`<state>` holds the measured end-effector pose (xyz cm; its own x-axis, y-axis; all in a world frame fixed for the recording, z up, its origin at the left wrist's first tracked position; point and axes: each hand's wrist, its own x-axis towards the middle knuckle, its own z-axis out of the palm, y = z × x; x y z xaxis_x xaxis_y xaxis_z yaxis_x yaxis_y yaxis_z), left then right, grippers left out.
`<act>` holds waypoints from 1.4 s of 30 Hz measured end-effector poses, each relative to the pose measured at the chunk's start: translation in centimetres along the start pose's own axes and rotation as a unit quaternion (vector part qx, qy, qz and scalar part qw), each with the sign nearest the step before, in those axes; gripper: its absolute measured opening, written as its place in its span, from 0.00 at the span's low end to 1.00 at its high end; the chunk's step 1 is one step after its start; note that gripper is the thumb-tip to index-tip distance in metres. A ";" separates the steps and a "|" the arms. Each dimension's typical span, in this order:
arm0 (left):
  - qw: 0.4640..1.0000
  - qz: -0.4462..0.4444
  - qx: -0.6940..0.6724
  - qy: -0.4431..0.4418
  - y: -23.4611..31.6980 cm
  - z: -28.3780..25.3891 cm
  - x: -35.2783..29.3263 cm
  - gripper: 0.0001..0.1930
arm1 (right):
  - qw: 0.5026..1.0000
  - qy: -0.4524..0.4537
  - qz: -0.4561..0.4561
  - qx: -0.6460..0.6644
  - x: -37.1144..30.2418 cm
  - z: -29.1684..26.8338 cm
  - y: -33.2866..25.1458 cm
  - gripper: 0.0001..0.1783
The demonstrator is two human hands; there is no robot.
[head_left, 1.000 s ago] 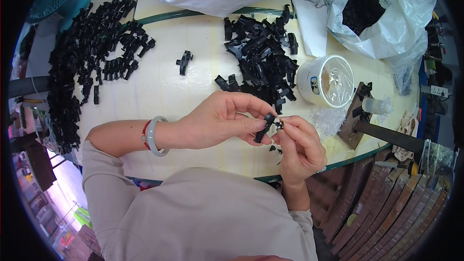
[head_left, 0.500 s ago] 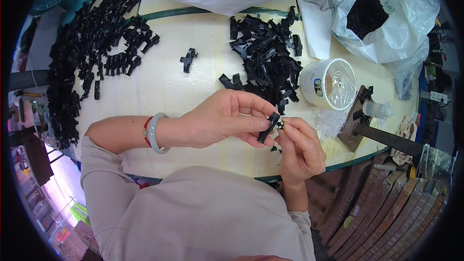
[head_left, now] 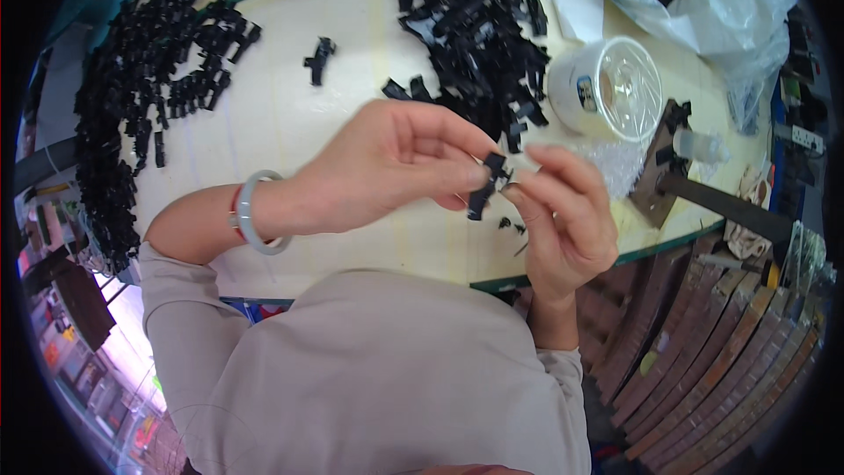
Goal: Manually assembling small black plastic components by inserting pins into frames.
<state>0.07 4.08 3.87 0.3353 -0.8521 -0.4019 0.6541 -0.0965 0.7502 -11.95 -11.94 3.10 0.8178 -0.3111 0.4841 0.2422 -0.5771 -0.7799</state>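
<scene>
My left hand (head_left: 378,167) pinches a small black plastic part (head_left: 486,186) between thumb and fingers, above the table's near side. The part stands nearly upright, tilted a little. Close against its right side are the fingertips of my right hand (head_left: 570,224), bent toward the thumb and slightly blurred. A tiny dark piece (head_left: 505,178) shows between the part and these fingertips; its shape is too small to make out. A few tiny black bits (head_left: 511,225) lie on the table just below. Beyond my hands spreads a pile of similar black plastic parts (head_left: 479,44).
One black part (head_left: 320,62) lies alone left of the pile. Many more parts (head_left: 163,62) cover the table's left side. A white tub (head_left: 576,88), a metal stand (head_left: 655,180), a small clear bottle (head_left: 701,147) and a white plastic bag (head_left: 730,53) are at the right.
The view has shifted, so the table's things sit higher in the picture. My right index finger has lifted a little from the black part, which stays in my left hand.
</scene>
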 end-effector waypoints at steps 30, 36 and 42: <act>0.981 -0.164 0.011 -0.099 0.2 -0.1 -1.7 0.12 | 0.977 -0.153 -0.146 -0.028 -1.0 -1.3 -1.1 0.14; 0.976 -0.187 0.036 -0.104 1.1 -0.6 -1.1 0.09 | 0.980 -0.166 -0.017 0.110 -1.2 -1.4 -1.2 0.17; 0.980 -0.168 0.062 -0.089 0.9 -0.5 -0.8 0.09 | 0.984 -0.170 -0.030 0.053 -0.8 -1.5 -1.5 0.15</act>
<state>0.68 4.94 4.61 -0.0154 -0.8362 -0.5482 0.6164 -0.4396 0.6533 -13.72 -12.01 4.49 0.9232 0.0022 0.3842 0.3341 -0.4985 -0.7999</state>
